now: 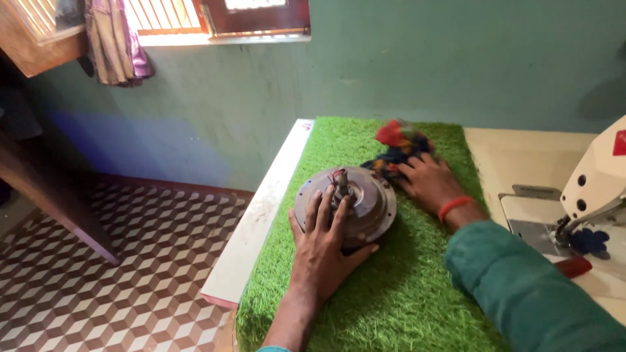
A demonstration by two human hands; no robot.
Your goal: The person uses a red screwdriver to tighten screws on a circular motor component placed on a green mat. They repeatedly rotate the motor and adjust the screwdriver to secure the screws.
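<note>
A round grey metal motor housing (365, 199) with a short central shaft and red wires lies flat on a green artificial-grass mat (398, 293). My left hand (323, 244) rests on top of it, fingers spread over its near side. My right hand (430, 179), with a red band at the wrist and a teal sleeve, lies just behind and right of the housing. It presses on a multicoloured rag (398, 143) that is red, blue and yellow. Whether the fingers clasp the rag cannot be made out.
A white sewing machine (596, 186) stands at the right on a cream tabletop (521, 156). The white table edge (261, 215) drops on the left to a patterned tile floor (117, 274). A teal wall and window are behind. A wooden piece of furniture stands at far left.
</note>
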